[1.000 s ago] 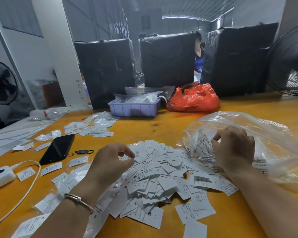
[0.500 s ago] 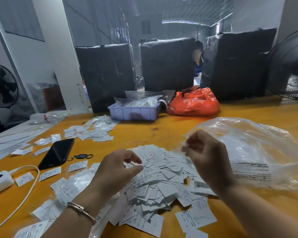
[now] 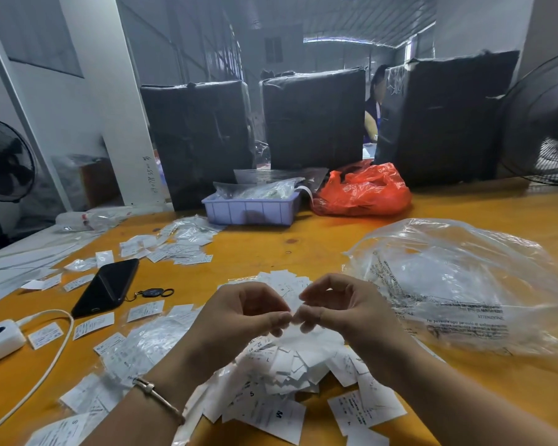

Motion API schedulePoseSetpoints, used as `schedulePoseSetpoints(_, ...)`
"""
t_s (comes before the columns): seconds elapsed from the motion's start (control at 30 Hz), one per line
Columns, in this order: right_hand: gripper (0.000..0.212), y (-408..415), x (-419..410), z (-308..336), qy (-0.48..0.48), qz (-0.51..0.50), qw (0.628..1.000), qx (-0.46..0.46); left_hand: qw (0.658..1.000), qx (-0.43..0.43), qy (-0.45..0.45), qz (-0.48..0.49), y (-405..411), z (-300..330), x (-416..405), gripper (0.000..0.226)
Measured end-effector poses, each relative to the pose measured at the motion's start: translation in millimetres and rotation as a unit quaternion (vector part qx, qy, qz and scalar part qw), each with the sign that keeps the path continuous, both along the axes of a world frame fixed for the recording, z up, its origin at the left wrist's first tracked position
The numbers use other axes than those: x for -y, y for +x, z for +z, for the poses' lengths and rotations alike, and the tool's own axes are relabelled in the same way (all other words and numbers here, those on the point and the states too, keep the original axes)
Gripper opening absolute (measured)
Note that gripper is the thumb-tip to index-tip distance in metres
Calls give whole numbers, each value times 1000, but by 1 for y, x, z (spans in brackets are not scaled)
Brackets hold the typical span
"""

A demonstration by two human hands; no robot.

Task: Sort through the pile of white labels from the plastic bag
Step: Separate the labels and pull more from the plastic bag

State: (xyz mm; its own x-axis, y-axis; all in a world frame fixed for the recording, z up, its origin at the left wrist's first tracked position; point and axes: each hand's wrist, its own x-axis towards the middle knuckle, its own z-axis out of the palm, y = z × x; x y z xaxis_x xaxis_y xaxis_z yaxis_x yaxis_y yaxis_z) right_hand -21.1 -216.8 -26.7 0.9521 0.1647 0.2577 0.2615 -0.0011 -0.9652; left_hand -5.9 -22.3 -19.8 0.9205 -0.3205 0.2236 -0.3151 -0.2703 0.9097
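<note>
both hands have come together over the pile of white labels (image 3: 290, 365) since half a second ago, the right hand (image 3: 345, 313) having left the plastic bag (image 3: 464, 284), which now lies slack on the counter (image 3: 303, 243) at 3 o'clock. left hand (image 3: 239, 317) and right hand meet fingertip to fingertip, fingers curled; whether they pinch a label i cannot tell. the pile sits directly beneath them, spreading toward 6 o'clock, about equally near either hand.
</note>
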Motion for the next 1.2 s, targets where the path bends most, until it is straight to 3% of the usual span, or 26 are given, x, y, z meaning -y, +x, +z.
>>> schedulePoseSetpoints(0.1, 15, 4, 4, 1, -20, -37, 999, 24, 999, 10, 10, 49, 1, 1, -3, 7)
schedulePoseSetpoints(0.17, 18, 9, 12, 0, -107, -143, 978, 106, 996, 11, 17, 83, 3, 0, -4, 14)
schedulePoseSetpoints(0.23, 18, 15, 24, 1, -249, -277, 899, 232, 995, 7, 21, 100, 3, 0, -4, 18)
schedulePoseSetpoints(0.3, 22, 21, 37, 4, -336, -372, 815, 290, 994, 6, 34, 103, 4, -1, -4, 20)
schedulePoseSetpoints(0.37, 27, 26, 49, 7, -364, -435, 770, 293, 994, 6, 44, 102, 4, 0, -4, 20)
schedulePoseSetpoints(0.47, 24, 29, 59, 4, -409, -480, 737, 244, 994, 10, 54, 97, 2, 0, -5, 17)
schedulePoseSetpoints(0.67, 18, 34, 64, 0, -550, -387, 740, 7, 992, 5, 71, 105, 2, -1, -5, 14)
schedulePoseSetpoints(0.83, 15, 36, 62, 2, -567, -368, 735, -45, 994, -16, 55, 94, 3, -1, -5, 7)
schedulePoseSetpoints(0.9, 8, 36, 60, 2, -565, -373, 735, -40, 995, -25, 41, 90, 4, -1, -4, 5)
schedulePoseSetpoints(0.97, 22, 35, 56, 2, -551, -384, 741, -20, 995, -24, 33, 89, 3, -1, -4, 6)
schedulePoseSetpoints(1.07, 30, 32, 46, -1, -525, -396, 751, 68, 995, -23, 5, 97, 3, 0, -4, 16)
schedulePoseSetpoints(1.2, 20, 29, 38, -5, -461, -370, 775, 223, 993, -31, 2, 110, 3, -2, -5, 24)
